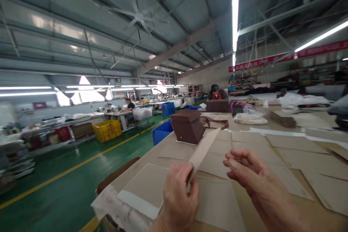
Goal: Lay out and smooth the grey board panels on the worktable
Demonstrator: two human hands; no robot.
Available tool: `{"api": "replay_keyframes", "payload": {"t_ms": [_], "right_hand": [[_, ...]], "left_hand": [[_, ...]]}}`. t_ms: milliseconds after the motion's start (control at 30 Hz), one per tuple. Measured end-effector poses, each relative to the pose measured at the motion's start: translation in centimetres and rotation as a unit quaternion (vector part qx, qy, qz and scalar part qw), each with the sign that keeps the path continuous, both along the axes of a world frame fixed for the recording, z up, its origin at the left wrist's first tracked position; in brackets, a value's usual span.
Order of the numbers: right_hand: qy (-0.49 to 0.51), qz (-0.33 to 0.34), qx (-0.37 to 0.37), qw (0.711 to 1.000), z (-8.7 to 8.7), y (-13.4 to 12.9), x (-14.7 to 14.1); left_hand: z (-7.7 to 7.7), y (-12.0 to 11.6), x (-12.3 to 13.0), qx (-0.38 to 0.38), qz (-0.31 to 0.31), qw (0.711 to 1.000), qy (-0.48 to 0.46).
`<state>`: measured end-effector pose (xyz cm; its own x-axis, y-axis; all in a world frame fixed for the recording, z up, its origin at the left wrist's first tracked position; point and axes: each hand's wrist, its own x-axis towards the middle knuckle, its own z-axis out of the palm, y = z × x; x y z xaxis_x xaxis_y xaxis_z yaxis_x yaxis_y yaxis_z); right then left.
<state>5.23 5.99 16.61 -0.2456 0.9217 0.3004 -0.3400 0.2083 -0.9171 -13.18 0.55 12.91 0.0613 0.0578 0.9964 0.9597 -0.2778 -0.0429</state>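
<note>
My left hand [181, 192] is closed around the near end of a long beige strip [206, 146], which reaches away over the table and upward. To its right, my right hand [251, 174] has its thumb and fingertips drawn together. A thin line rises at those fingertips; whether it is held or lies behind them I cannot tell. Under both hands lie flat beige sheets [220, 203] on the worktable. A pale sheet with a white edge [146, 185] lies left of my left hand. Beyond the strip stands a stack of dark brown pieces [187, 127].
Blue bins [161, 132] stand past the table's left edge, and a yellow crate [107, 130] is on the green floor. A brown strap [217, 122] lies behind the stack. A co-worker [216, 92] is at the far end behind a brown box [217, 106]. More sheets [323, 185] cover the right side.
</note>
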Motion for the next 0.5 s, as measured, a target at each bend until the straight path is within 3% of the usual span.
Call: {"api": "replay_keyframes", "payload": {"t_ms": [100,233,500], "right_hand": [[-0.013,-0.069,0.001,0.998,-0.6,0.1,3.0],[-0.036,-0.105,0.015,0.994,-1.0,0.0,5.4],[-0.074,-0.124,0.014,0.989,-0.7,1.9,6.0]], "left_hand": [[0.1,0.7,1.1,-0.017,-0.053,0.993,0.103],[0.1,1.1,2.4,-0.034,-0.085,0.971,0.22],[0.4,1.1,5.7,-0.056,-0.129,0.935,0.327]]}}
